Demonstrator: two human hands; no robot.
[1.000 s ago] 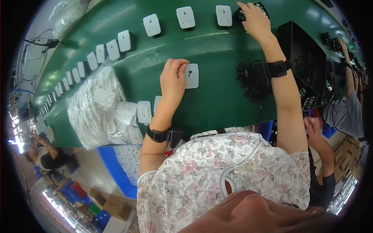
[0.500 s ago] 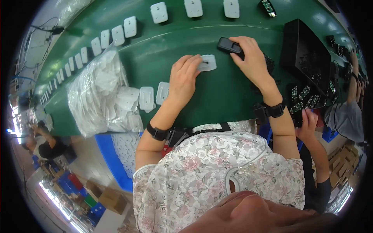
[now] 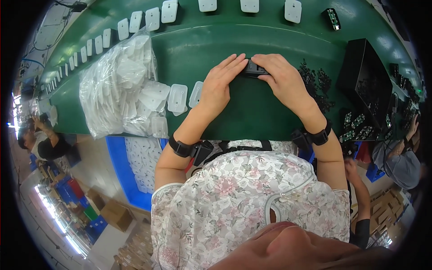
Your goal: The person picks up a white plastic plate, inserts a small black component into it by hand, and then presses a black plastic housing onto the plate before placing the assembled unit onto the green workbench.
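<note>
Item one: black casing [image 3: 255, 68], one piece, on or just above the green desk [image 3: 245, 114], between both hands in front of the torso. My left grip [image 3: 237, 57]: fingers stretched together, tips meeting the casing's left end; thumb hidden, so I cannot tell how far it closes. My right grip [image 3: 260, 68]: narrow, holding the casing by its right end, fingers along the far side and thumb at the near side. Each wrist wears a black strap [image 3: 320, 135].

Left of my hands: two translucent plates, the outer one [image 3: 177, 98] lying close to a clear plastic bag [image 3: 118, 83] of similar plates, the inner one [image 3: 195, 94] partly behind my left forearm.

Far side: a curving row of white-faced units [image 3: 169, 11]; at its right, a black housing [image 3: 333, 19] showing a green circuit board.

Right: a heap of small black parts [image 3: 317, 85], an open black box [image 3: 353, 63], and loose circuit boards [image 3: 357, 121] near the desk's near edge.

Below the desk, left: a blue bin [image 3: 118, 166] of pale pieces.
</note>
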